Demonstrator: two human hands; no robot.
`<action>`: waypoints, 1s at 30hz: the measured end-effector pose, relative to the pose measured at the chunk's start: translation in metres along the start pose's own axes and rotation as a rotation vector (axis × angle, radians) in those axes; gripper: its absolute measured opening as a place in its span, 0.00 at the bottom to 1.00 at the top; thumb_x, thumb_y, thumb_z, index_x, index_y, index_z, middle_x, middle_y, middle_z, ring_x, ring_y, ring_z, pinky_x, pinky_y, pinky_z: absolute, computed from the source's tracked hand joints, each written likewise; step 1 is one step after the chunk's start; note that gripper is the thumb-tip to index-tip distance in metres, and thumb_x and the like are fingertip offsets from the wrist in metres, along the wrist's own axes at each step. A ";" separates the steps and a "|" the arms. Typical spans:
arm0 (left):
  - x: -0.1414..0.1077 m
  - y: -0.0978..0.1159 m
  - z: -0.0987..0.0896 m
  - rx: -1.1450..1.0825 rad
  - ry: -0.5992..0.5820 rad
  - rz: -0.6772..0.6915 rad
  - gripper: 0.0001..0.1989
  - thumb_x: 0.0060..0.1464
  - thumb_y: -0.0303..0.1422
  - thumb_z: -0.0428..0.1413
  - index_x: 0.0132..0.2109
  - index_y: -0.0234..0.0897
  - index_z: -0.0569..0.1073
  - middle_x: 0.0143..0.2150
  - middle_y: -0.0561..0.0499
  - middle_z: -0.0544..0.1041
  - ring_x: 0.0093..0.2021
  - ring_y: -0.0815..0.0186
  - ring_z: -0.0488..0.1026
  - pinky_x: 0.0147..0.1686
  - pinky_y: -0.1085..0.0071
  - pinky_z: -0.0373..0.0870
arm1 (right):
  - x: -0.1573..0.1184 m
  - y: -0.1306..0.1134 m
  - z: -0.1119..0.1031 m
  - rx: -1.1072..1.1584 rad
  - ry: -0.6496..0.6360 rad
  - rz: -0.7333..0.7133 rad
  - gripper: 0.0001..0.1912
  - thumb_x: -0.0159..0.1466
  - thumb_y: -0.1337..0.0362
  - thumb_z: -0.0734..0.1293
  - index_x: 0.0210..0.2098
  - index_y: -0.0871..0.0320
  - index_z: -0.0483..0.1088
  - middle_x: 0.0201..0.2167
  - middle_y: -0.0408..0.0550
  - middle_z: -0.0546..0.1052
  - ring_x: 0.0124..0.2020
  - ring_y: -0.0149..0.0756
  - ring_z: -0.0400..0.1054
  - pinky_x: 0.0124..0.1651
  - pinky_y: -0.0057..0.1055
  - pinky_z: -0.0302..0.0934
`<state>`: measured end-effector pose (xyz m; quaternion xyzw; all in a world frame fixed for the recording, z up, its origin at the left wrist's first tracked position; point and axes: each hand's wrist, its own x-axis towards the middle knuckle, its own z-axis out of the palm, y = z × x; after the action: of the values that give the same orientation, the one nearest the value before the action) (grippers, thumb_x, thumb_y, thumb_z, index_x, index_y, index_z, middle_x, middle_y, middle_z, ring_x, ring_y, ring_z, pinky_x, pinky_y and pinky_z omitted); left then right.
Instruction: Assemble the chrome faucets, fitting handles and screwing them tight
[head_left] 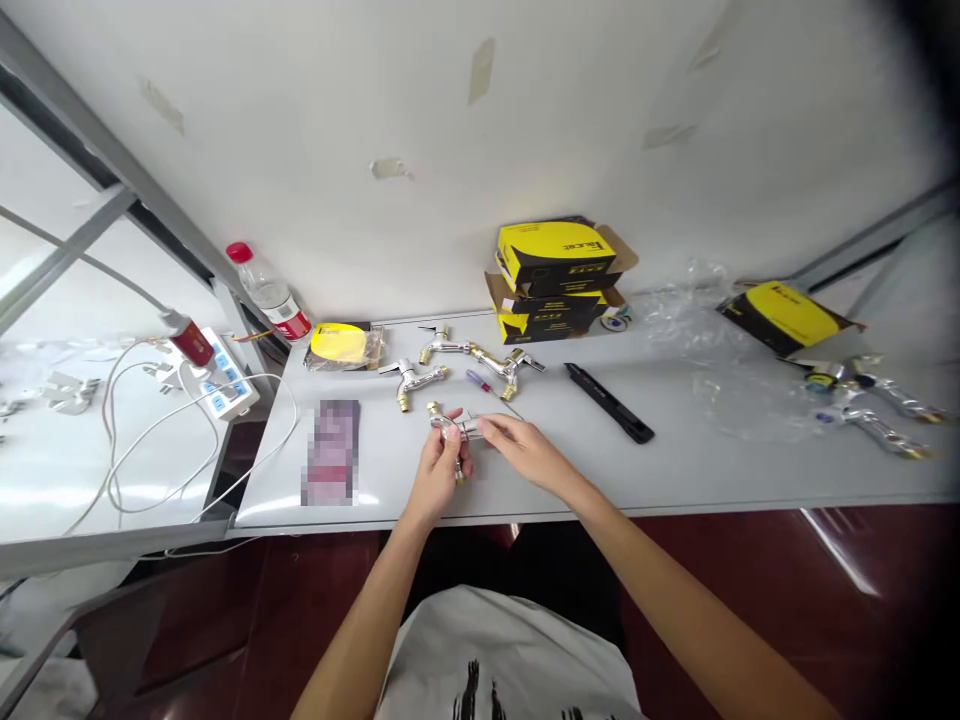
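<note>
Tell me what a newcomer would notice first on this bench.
Stacked yellow-and-black cardboard boxes stand at the back of the white table. At front centre, the left hand holds a chrome-and-brass tap, with the right hand touching it. More chrome taps lie just beyond.

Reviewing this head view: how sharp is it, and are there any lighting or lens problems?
Head view: the chrome faucet held in the hands is fairly sharp; wide-angle distortion bows the table's front edge; a pixelated patch obscures one item; a bright glare streak crosses the dark red floor; the right corners fall into shadow.
</note>
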<state>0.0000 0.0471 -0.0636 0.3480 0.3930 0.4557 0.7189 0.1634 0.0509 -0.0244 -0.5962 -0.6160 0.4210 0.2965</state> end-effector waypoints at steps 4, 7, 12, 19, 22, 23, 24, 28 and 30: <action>0.004 0.002 -0.002 -0.017 0.072 -0.053 0.30 0.57 0.54 0.54 0.57 0.37 0.66 0.27 0.57 0.64 0.23 0.74 0.64 0.25 0.75 0.60 | 0.000 -0.002 -0.007 0.158 -0.054 -0.173 0.10 0.63 0.59 0.64 0.33 0.55 0.75 0.58 0.47 0.70 0.61 0.41 0.63 0.59 0.36 0.60; 0.005 0.002 -0.002 0.034 0.052 -0.024 0.30 0.57 0.54 0.53 0.57 0.38 0.67 0.27 0.57 0.64 0.24 0.73 0.64 0.26 0.75 0.59 | 0.002 0.000 -0.004 0.195 0.129 -0.002 0.16 0.66 0.53 0.59 0.37 0.57 0.73 0.38 0.49 0.76 0.38 0.34 0.71 0.45 0.33 0.65; 0.004 0.003 0.000 0.100 0.016 -0.009 0.29 0.59 0.53 0.51 0.57 0.37 0.66 0.27 0.56 0.65 0.24 0.72 0.64 0.26 0.74 0.59 | 0.005 0.002 -0.001 0.130 -0.012 0.110 0.26 0.67 0.42 0.57 0.42 0.56 0.74 0.31 0.47 0.75 0.31 0.33 0.67 0.39 0.32 0.64; 0.005 0.001 -0.003 0.122 0.014 0.013 0.29 0.59 0.54 0.51 0.56 0.38 0.67 0.26 0.57 0.65 0.25 0.72 0.63 0.26 0.75 0.59 | 0.004 0.003 -0.006 0.179 0.195 0.028 0.24 0.63 0.42 0.63 0.39 0.57 0.72 0.42 0.50 0.75 0.43 0.36 0.69 0.50 0.35 0.65; 0.005 0.005 -0.001 0.135 -0.026 0.019 0.28 0.59 0.54 0.50 0.57 0.38 0.66 0.25 0.57 0.66 0.25 0.71 0.64 0.26 0.74 0.59 | 0.005 0.003 0.000 0.095 -0.001 0.095 0.28 0.61 0.44 0.66 0.52 0.56 0.70 0.39 0.48 0.75 0.30 0.30 0.67 0.35 0.30 0.66; 0.004 0.006 -0.001 0.148 -0.032 0.018 0.28 0.60 0.54 0.50 0.56 0.38 0.66 0.25 0.56 0.66 0.25 0.70 0.64 0.26 0.74 0.59 | 0.005 0.002 0.002 0.116 -0.059 0.103 0.27 0.62 0.45 0.65 0.53 0.56 0.69 0.38 0.47 0.75 0.27 0.27 0.66 0.31 0.28 0.64; 0.004 0.007 0.000 0.164 -0.033 0.020 0.27 0.60 0.53 0.49 0.55 0.37 0.66 0.25 0.56 0.66 0.25 0.70 0.65 0.26 0.74 0.60 | 0.005 0.001 0.003 0.158 -0.093 0.112 0.26 0.63 0.45 0.64 0.52 0.56 0.69 0.38 0.47 0.75 0.25 0.26 0.65 0.29 0.27 0.63; 0.003 0.008 0.003 0.221 -0.035 0.056 0.22 0.59 0.54 0.50 0.44 0.38 0.65 0.26 0.55 0.69 0.26 0.70 0.67 0.28 0.73 0.63 | 0.005 -0.001 0.007 0.330 -0.056 0.072 0.20 0.63 0.47 0.65 0.42 0.57 0.67 0.43 0.49 0.74 0.30 0.29 0.69 0.32 0.29 0.67; 0.003 0.007 0.003 0.232 -0.015 0.074 0.21 0.59 0.54 0.50 0.41 0.39 0.63 0.27 0.55 0.69 0.26 0.70 0.67 0.29 0.73 0.63 | 0.005 0.001 0.008 0.323 -0.004 -0.018 0.17 0.62 0.49 0.67 0.40 0.57 0.67 0.47 0.50 0.73 0.35 0.30 0.69 0.37 0.30 0.69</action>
<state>0.0006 0.0519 -0.0566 0.4465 0.4248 0.4306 0.6594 0.1562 0.0542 -0.0303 -0.5345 -0.5461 0.5130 0.3911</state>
